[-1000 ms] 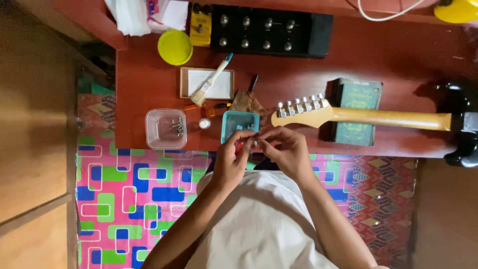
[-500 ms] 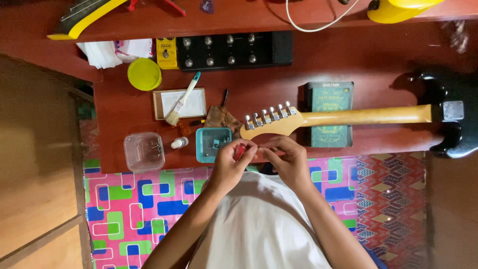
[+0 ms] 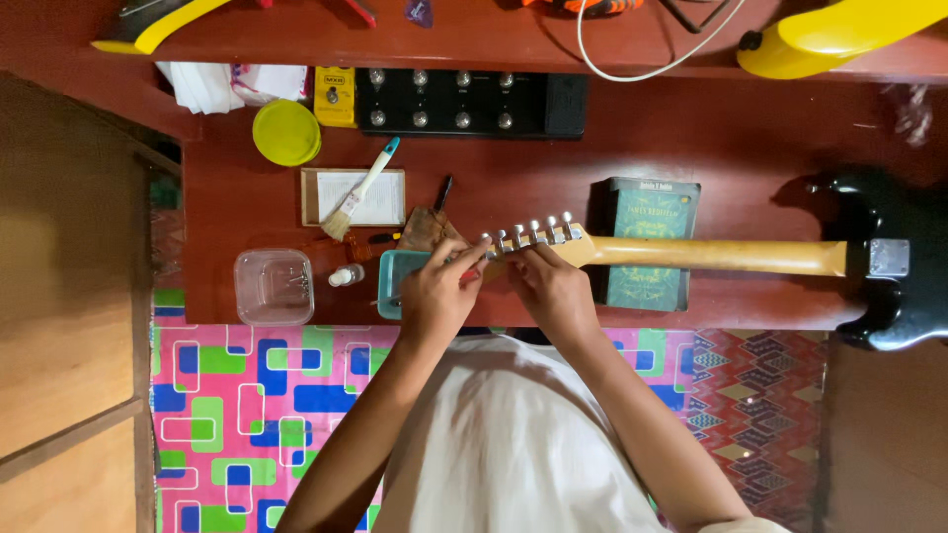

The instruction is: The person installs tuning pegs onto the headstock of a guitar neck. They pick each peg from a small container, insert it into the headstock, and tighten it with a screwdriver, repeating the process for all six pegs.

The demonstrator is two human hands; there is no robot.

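Lying across the desk [image 3: 691, 158], guitar [image 3: 711, 255] now has both hands at its headstock [image 3: 533, 240], up from the desk edge a second ago. Left hand [image 3: 439, 291] pinches something red; right hand [image 3: 548, 286] grasps the headstock by the tuners [image 3: 528, 232].

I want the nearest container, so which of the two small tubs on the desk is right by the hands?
The teal tub, touching the left hand; the clear tub sits farther left.

Guitar headstock [image 3: 538, 240] flat on desk, tuners up.
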